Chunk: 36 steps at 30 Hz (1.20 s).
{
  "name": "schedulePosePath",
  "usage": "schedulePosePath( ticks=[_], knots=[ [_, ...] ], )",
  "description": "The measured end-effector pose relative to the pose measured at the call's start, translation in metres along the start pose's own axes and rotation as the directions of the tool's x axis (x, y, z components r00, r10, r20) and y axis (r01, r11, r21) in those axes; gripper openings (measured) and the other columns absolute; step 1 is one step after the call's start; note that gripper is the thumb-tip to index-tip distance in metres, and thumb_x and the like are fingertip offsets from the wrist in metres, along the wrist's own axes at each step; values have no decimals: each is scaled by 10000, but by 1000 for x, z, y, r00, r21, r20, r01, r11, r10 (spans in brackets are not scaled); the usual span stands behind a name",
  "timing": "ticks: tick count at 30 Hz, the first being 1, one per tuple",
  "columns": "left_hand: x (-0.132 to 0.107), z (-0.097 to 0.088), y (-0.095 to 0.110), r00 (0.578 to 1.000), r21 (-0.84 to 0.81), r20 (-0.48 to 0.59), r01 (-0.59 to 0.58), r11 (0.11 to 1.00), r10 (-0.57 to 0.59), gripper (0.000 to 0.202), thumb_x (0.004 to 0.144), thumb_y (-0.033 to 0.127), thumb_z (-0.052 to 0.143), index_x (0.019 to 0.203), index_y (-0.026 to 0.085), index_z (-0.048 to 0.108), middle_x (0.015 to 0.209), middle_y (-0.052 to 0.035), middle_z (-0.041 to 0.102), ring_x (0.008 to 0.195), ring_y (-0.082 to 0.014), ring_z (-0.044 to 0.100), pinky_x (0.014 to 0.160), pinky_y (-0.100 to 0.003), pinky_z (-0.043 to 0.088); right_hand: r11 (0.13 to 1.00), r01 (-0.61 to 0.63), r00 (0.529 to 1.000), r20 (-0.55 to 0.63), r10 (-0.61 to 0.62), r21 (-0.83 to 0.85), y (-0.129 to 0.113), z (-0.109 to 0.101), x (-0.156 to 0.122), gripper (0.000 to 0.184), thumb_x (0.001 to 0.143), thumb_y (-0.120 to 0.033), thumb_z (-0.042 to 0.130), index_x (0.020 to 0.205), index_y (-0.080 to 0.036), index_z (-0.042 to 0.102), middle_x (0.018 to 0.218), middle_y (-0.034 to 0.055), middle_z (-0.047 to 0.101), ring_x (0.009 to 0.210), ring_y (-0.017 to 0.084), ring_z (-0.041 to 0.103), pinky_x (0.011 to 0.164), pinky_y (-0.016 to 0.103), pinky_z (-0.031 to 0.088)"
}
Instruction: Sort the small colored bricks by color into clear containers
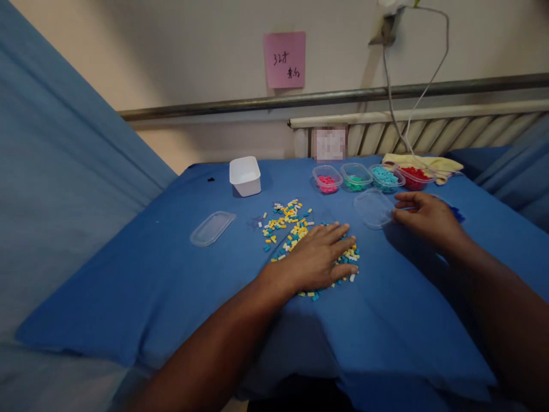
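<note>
My left hand point(319, 257) lies flat with its fingers spread over a pile of small yellow, white and teal toy bricks point(295, 229), hiding part of it. To the right, my right hand point(424, 220) has its thumb and fingers closed at the right edge of a clear plastic lid point(372, 209). Some dark blue pieces point(457, 214) show just beyond that hand, mostly hidden by it. Behind the lid stand clear tubs of sorted pieces: pink point(327, 183), green point(355, 182), light blue point(386, 176) and red point(415, 176).
A white tub point(245, 176) stands at the back left, and another clear lid point(212, 229) lies in front of it. A yellow cloth point(441, 165) sits behind the red tub. Blue curtains hang at both sides; a radiator point(429, 127) and a dangling cable are at the wall.
</note>
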<state>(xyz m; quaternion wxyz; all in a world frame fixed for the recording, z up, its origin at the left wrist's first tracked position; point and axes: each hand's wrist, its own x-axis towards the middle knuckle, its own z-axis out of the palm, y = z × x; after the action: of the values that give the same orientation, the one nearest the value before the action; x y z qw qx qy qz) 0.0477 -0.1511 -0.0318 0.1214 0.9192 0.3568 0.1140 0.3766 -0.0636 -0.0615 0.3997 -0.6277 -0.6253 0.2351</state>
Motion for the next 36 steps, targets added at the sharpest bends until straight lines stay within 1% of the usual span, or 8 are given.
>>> schedulePosePath(
  ticks=[5, 8, 12, 17, 20, 25, 31, 36],
  knots=[
    [1, 3, 6, 984, 67, 149, 86, 994, -96, 802, 1156, 672, 384, 1731, 113, 408, 1817, -190, 292, 1708, -364, 266, 1392, -596, 207, 972, 158, 987, 14, -158, -172, -4, 4, -5, 427, 819, -466, 805, 1150, -198, 807, 1103, 165, 803, 1135, 417, 742, 1109, 703, 537],
    [-4, -6, 2, 976, 110, 139, 152, 982, -166, 828, 1144, 688, 402, 1741, 114, 388, 1825, -193, 259, 1715, -368, 242, 1394, -579, 203, 908, 365, 931, 66, -359, -204, -17, 11, -13, 417, 948, -499, 699, 1210, -193, 808, 1324, 202, 776, 1319, 428, 689, 1192, 691, 497],
    [-28, -20, 7, 959, 142, 149, 219, 965, -239, 879, 1136, 725, 359, 1765, 112, 333, 1835, -194, 208, 1732, -385, 159, 1394, -616, 168, 785, 613, 755, 358, -549, -90, -38, 25, -37, 558, 1083, -553, 576, 1509, -215, 701, 1638, 176, 627, 1530, 386, 577, 1284, 649, 447],
    [-68, -22, 18, 965, 109, 167, 186, 977, -202, 1022, 1073, 847, 367, 1794, 135, 236, 1844, -207, 124, 1737, -383, 124, 1397, -603, 159, 719, 695, 555, 643, -527, -11, -55, 46, -77, 883, 1090, -693, 551, 1804, -228, 319, 1837, 161, 306, 1693, 392, 310, 1358, 629, 336],
    [-76, -13, 12, 977, 134, 117, 164, 977, -180, 1075, 1047, 880, 389, 1796, 130, 213, 1840, -229, 149, 1734, -393, 139, 1394, -605, 169, 673, 739, 468, 698, -542, 26, -64, 63, -90, 983, 1069, -749, 553, 1821, -198, 243, 1852, 178, 232, 1711, 404, 235, 1373, 631, 299],
    [-58, -16, -18, 977, 167, 37, 201, 965, -210, 977, 1097, 816, 336, 1771, 110, 290, 1830, -225, 233, 1730, -364, 187, 1402, -569, 165, 658, 753, 520, 633, -574, -22, -75, 80, -82, 875, 1133, -695, 427, 1817, -177, 254, 1849, 191, 231, 1724, 376, 196, 1386, 633, 262],
    [-58, -29, -35, 946, 126, 59, 310, 943, -319, 910, 1136, 745, 241, 1765, 90, 311, 1839, -218, 210, 1731, -359, 191, 1396, -597, 180, 711, 699, 596, 611, -520, -77, -59, 67, -70, 824, 1143, -686, 397, 1806, -206, 301, 1840, 173, 294, 1715, 364, 237, 1381, 634, 278],
    [-67, -19, -25, 932, 99, 35, 357, 929, -362, 906, 1132, 750, 258, 1757, 101, 344, 1829, -222, 250, 1734, -344, 186, 1400, -569, 191, 702, 711, 530, 679, -508, -29, -61, 67, -84, 933, 1095, -754, 475, 1815, -196, 274, 1843, 187, 254, 1710, 401, 236, 1378, 642, 282]
  ],
)
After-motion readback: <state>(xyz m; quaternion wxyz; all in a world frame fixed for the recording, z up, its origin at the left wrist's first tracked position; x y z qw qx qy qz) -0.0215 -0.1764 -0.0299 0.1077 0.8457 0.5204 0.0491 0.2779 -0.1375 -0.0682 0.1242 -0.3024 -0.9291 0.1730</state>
